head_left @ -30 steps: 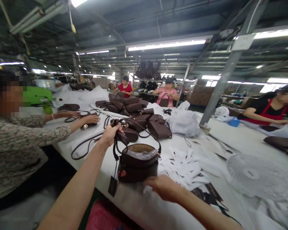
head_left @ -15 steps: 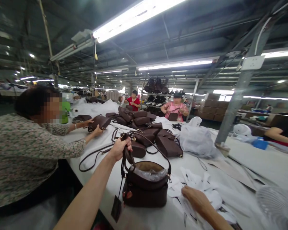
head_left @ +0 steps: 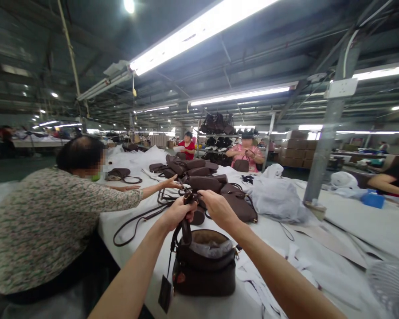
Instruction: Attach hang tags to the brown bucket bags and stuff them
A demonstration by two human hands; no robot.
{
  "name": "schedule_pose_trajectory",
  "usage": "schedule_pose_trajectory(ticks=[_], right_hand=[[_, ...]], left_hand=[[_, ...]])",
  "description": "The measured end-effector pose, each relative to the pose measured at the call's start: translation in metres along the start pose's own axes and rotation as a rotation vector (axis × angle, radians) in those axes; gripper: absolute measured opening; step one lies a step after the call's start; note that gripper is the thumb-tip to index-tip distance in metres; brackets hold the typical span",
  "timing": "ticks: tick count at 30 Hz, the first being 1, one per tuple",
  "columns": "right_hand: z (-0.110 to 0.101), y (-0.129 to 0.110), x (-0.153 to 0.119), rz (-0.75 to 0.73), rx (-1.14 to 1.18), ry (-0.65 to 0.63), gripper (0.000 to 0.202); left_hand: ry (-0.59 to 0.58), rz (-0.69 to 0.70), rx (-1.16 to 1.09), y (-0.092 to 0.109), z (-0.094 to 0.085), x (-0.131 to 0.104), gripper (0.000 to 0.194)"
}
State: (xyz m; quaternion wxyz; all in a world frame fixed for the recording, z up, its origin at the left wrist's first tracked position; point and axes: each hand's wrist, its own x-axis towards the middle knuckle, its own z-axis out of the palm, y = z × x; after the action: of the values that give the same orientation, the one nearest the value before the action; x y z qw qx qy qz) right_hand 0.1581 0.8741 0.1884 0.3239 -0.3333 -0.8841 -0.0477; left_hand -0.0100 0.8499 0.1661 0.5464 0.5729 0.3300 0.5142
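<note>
Two bare hands come together above one dark brown bag, and the left hand is curled tight around its bunched handle. Take the bag as the centre of the dial, twelve pointing away from the wearer: that left fist sits at eleven. The right hand reaches up to twelve, thumb and fingertips drawn together just beside the fist; whether they pinch a strap, I can't tell from here.

And the bag itself? Upright on the tabletop, mouth open, clear plastic showing inside, its long side running nine to three. It lies at six o'clock from both hands, with the left plainly the better connected. A dark tag dangles at eight.

Now the crowding: a heap of brown bags sits at twelve, right behind the knuckles, and a co-worker's hand stretches in at eleven, close to that heap. A loose strap loops out at ten. White strips spread at three, partly under the right forearm, and a bulky plastic sack fills two.
</note>
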Motion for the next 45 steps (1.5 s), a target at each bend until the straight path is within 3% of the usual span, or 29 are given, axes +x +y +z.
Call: schedule_pose_trajectory(ticks=[4, 8, 13, 17, 20, 23, 26, 32, 34, 36, 37, 39, 42, 45], right_hand=[[-0.010, -0.004, 0.004, -0.104, -0.153, -0.146, 0.023], [-0.027, -0.006, 0.004, -0.062, -0.252, -0.266, 0.015], [-0.041, -0.009, 0.009, -0.132, -0.362, -0.375, 0.046], [-0.046, -0.006, 0.009, -0.269, -0.372, -0.344, 0.071], [-0.051, -0.007, 0.007, -0.382, -0.454, -0.356, 0.062], [-0.057, -0.008, 0.008, -0.353, -0.514, -0.404, 0.038], [-0.059, -0.002, 0.011, -0.326, -0.546, -0.420, 0.028], [-0.052, 0.026, 0.001, -0.295, -0.451, -0.371, 0.034], [-0.053, 0.047, -0.012, -0.180, -0.357, -0.333, 0.043], [-0.056, 0.075, -0.034, 0.057, -0.331, -0.378, 0.039], [-0.057, 0.089, -0.049, 0.218, -0.356, -0.464, 0.031], [-0.053, 0.115, -0.086, 0.375, -0.410, -0.606, 0.023], [-0.030, 0.139, -0.148, 0.538, -0.466, -0.772, 0.014], [0.007, 0.148, -0.201, 0.620, -0.498, -0.818, 0.013]], left_hand=[[-0.079, -0.048, 0.013, 0.005, -0.004, -0.005, 0.026], [-0.126, -0.086, 0.022, 0.008, -0.004, -0.001, 0.026], [-0.149, -0.128, -0.011, 0.006, 0.004, 0.007, 0.025], [-0.208, -0.181, -0.014, 0.013, 0.008, 0.006, 0.025], [-0.240, -0.204, 0.031, 0.018, 0.013, 0.004, 0.024], [-0.269, -0.159, 0.102, 0.019, 0.017, 0.004, 0.019], [-0.252, -0.100, 0.170, 0.014, 0.018, 0.004, 0.013], [-0.125, -0.299, 0.153, -0.011, 0.013, -0.009, 0.032], [-0.082, -0.323, 0.024, -0.019, 0.009, -0.011, 0.028], [-0.049, -0.305, -0.115, -0.025, 0.005, -0.010, 0.022], [-0.035, -0.291, -0.170, -0.028, 0.003, -0.008, 0.019], [-0.005, -0.270, -0.235, -0.031, 0.000, -0.004, 0.014], [0.042, -0.261, -0.244, -0.034, 0.000, 0.001, 0.012], [0.061, -0.255, -0.207, -0.037, 0.003, 0.004, 0.013]])
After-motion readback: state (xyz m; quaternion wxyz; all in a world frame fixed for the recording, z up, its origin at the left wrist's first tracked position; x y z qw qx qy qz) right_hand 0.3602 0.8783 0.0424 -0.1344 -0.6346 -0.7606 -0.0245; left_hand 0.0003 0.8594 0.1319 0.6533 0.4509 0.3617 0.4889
